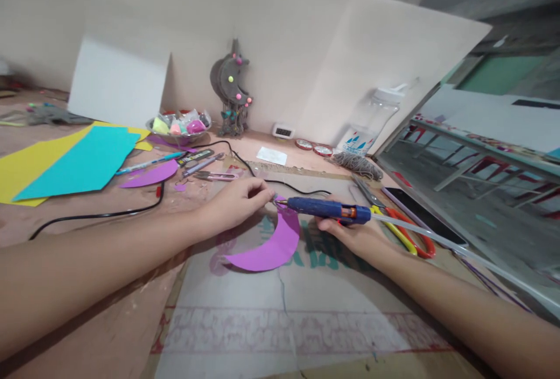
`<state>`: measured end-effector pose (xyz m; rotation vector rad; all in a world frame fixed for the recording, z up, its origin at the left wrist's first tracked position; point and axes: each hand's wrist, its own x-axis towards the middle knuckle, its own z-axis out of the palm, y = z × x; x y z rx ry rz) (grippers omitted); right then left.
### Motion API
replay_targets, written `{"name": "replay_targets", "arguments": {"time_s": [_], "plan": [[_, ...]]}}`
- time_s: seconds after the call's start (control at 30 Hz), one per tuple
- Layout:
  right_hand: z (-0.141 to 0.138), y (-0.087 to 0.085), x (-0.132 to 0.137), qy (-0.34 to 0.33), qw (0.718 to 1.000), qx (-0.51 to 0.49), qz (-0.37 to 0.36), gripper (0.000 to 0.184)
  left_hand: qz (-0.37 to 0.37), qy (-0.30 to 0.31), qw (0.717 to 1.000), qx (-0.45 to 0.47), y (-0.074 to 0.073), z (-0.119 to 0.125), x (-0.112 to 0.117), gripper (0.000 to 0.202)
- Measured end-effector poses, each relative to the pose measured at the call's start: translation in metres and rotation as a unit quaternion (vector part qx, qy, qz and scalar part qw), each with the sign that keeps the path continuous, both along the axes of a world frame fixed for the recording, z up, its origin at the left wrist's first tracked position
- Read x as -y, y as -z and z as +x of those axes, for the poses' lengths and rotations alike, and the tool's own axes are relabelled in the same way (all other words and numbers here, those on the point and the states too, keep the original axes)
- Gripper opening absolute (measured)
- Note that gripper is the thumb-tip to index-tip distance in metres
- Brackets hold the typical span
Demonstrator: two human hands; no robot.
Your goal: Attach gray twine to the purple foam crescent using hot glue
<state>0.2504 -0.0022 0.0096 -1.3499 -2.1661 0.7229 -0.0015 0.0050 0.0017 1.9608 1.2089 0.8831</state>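
Note:
My right hand (356,236) is wrapped around a blue hot glue gun (312,207), whose nozzle points left. A long clear glue stick (420,228) trails out of its back end to the right. Under the nozzle lies a purple paper crescent (283,245), curving down and to the left on the printed work sheet (236,309). My left hand (240,204) is closed in a pinch at the crescent's upper tip, right beside the nozzle. A small greyish bit shows at those fingertips, too small to make out clearly.
Scissors (405,230) and a phone (424,216) lie on the right, near grey yarn (359,164) and a bottle (371,119). A black cord (96,214) crosses the table. Coloured sheets (83,160), a bowl (178,134) and a decorated grey moon (231,84) stand farther back.

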Motion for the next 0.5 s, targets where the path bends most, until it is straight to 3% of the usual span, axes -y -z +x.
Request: {"name": "replay_targets", "arguments": {"time_s": [0.5], "plan": [[0.0024, 0.0079, -0.004, 0.008, 1.0, -0.008, 0.018, 0.018, 0.017, 0.001, 1.0, -0.02, 0.001, 0.0, 0.0004, 0.032]]}}
